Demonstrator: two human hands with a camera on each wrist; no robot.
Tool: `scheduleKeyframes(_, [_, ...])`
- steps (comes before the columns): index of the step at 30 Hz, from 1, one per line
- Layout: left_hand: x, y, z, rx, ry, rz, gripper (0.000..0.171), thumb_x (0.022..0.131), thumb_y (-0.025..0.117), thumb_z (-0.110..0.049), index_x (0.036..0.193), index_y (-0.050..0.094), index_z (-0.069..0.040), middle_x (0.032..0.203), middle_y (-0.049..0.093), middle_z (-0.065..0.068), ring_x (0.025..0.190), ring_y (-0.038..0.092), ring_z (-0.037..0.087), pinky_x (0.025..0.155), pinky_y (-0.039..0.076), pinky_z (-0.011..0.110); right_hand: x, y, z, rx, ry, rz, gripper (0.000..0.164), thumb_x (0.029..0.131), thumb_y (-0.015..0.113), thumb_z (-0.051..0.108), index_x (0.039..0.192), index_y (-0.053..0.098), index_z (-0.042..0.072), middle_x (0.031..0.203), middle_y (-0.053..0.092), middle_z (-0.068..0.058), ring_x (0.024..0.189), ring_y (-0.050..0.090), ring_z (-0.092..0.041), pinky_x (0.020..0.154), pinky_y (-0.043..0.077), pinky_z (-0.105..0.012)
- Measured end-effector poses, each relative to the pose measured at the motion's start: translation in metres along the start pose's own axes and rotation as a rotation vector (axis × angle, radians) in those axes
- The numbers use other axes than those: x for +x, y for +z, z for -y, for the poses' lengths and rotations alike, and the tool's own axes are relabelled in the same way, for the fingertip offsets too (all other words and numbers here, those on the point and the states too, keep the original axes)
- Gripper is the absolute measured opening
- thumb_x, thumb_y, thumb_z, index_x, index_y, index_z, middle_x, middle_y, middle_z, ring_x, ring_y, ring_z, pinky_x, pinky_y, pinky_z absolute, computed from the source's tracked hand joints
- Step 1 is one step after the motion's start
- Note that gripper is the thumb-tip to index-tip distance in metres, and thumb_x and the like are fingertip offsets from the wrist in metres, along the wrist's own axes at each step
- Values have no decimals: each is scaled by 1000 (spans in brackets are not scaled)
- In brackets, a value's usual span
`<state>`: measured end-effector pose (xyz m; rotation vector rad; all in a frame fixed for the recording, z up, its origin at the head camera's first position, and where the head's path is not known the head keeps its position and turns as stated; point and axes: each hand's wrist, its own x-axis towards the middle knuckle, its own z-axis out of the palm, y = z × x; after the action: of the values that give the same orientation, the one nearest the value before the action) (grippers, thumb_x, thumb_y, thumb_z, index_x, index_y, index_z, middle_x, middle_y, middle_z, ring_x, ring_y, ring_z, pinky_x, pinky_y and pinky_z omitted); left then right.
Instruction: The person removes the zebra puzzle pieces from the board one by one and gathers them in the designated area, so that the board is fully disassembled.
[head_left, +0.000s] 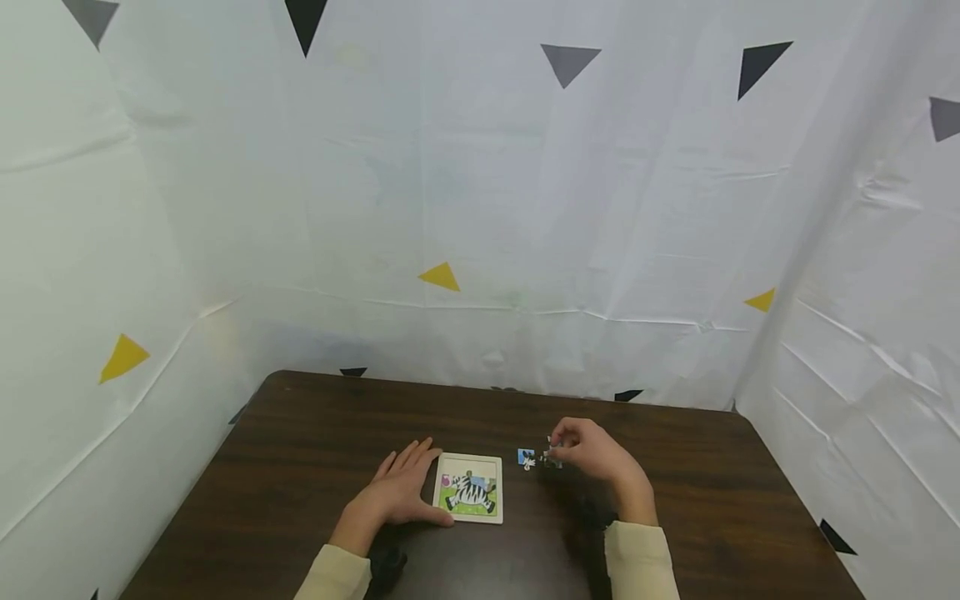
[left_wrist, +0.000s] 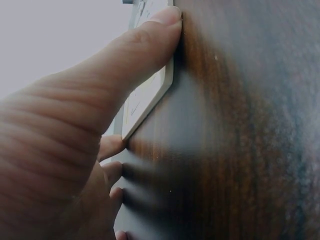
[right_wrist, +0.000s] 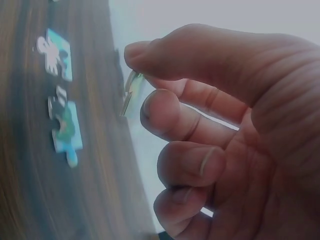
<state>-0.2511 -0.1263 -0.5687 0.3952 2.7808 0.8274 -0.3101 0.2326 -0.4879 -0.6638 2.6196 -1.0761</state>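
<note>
In the head view a square zebra puzzle tray (head_left: pixel 468 514) lies on the table, partly filled with pieces, its upper part bare. My left hand (head_left: pixel 401 492) holds it at the left side, thumb along the near edge and index finger at the far corner. The left wrist view shows the thumb (left_wrist: pixel 145 47) over the tray's pale rim (left_wrist: pixel 150 102). To the right, my right hand (head_left: pixel 596 454) pinches a small puzzle piece (right_wrist: pixel 131 97) between thumb and index finger, raised off the table. Two loose pieces lie nearby: a blue-and-white one (right_wrist: pixel 59 55) and a green-and-blue one (right_wrist: pixel 66 127).
The dark wooden table (head_left: pixel 315 433) has rounded far corners. White sheeting (head_left: pixel 480 192) with grey, black and yellow triangles hangs behind it and along both sides. Between the tray and my right hand lies the blue-and-white piece (head_left: pixel 526 457).
</note>
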Motion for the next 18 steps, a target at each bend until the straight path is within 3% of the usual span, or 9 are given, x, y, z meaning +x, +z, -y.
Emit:
scheduleKeyframes(11, [-5, -5, -10, -2, -10, 1, 125, 71, 90, -74, 165, 37, -12, 179, 24, 16, 166, 20, 42, 131, 12, 71, -14, -10, -21, -41, 79, -45, 10, 97, 75, 8, 98, 68, 1, 83, 64, -6, 73, 52, -17, 66, 45, -34])
scheduleKeyframes(18, [5, 1, -3, -2, -12, 4, 128, 70, 87, -79, 167, 35, -15, 180, 22, 13, 167, 18, 40, 132, 10, 70, -17, -11, -35, -65, 160, -53, 11, 96, 77, 10, 96, 69, 3, 86, 64, -4, 75, 53, -17, 69, 47, -34])
